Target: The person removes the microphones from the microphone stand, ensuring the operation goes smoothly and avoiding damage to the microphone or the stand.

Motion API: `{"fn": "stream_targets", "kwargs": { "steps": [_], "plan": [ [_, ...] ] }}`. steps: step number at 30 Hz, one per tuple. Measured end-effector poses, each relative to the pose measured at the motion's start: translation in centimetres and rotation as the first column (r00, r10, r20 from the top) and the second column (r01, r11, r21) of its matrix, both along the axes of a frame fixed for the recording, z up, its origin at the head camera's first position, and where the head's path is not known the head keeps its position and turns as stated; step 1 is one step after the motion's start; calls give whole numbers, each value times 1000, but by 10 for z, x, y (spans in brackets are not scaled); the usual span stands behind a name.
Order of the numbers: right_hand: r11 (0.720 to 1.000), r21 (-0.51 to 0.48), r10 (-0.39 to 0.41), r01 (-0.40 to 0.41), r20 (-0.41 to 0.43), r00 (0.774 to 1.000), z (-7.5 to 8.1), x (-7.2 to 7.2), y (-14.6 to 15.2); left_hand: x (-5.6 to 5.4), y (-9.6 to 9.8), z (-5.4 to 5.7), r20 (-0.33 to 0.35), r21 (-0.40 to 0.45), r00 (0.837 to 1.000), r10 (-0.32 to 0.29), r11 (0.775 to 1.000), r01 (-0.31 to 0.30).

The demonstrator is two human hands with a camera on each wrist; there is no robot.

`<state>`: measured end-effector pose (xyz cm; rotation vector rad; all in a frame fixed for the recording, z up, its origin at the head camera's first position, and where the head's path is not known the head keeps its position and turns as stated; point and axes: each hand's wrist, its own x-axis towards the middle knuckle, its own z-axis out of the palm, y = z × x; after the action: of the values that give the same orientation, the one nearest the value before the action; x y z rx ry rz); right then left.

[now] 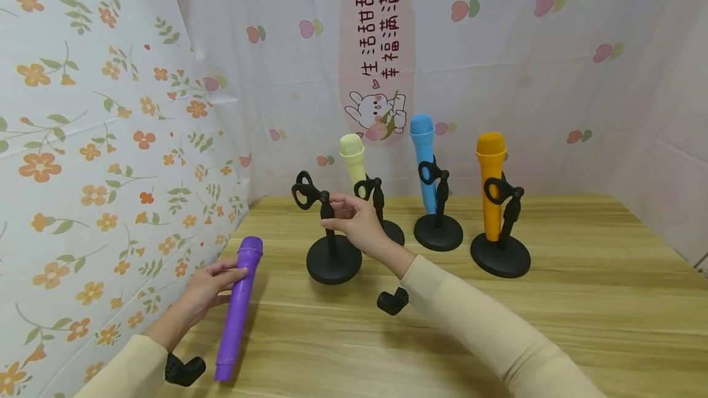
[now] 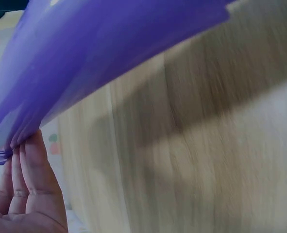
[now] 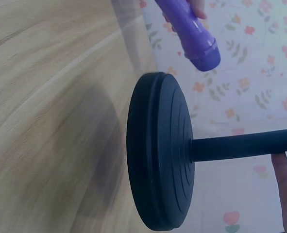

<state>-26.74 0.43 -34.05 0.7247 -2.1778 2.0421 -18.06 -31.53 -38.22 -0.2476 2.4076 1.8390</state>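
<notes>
A purple microphone (image 1: 236,315) is held near its head by my left hand (image 1: 206,290), at the left of the table. It slants, head end up and away, tail toward me. My right hand (image 1: 359,226) grips the post of a black microphone stand (image 1: 334,266), whose ring clip at the top holds nothing. In the right wrist view the stand's round base (image 3: 160,150) appears raised off the table, with a shadow beside it. The left wrist view shows the purple barrel (image 2: 85,53) close up, with the fingers (image 2: 34,170) against it.
Behind and right of my right hand stand a pale yellow microphone (image 1: 352,152), a blue microphone (image 1: 423,140) and an orange microphone (image 1: 491,183), each in a black stand. The wooden table (image 1: 581,300) meets a printed curtain (image 1: 498,66) at the back and a flowered one (image 1: 110,140) at left.
</notes>
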Motion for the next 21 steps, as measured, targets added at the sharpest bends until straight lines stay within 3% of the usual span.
{"fn": "stream_targets", "kwargs": {
  "steps": [5,14,21],
  "plan": [
    [999,12,-31,31,5,1000,3,-6,-13,1,-8,-1,19,-21,1000,-6,1000,6],
    [1000,5,-30,30,4,1000,4,-18,-33,8,-23,-6,47,19,996,-72,997,71],
    [997,12,-73,73,0,997,1,-30,-45,4,-35,-9,65,35,992,-110,994,108]
  ]
}}
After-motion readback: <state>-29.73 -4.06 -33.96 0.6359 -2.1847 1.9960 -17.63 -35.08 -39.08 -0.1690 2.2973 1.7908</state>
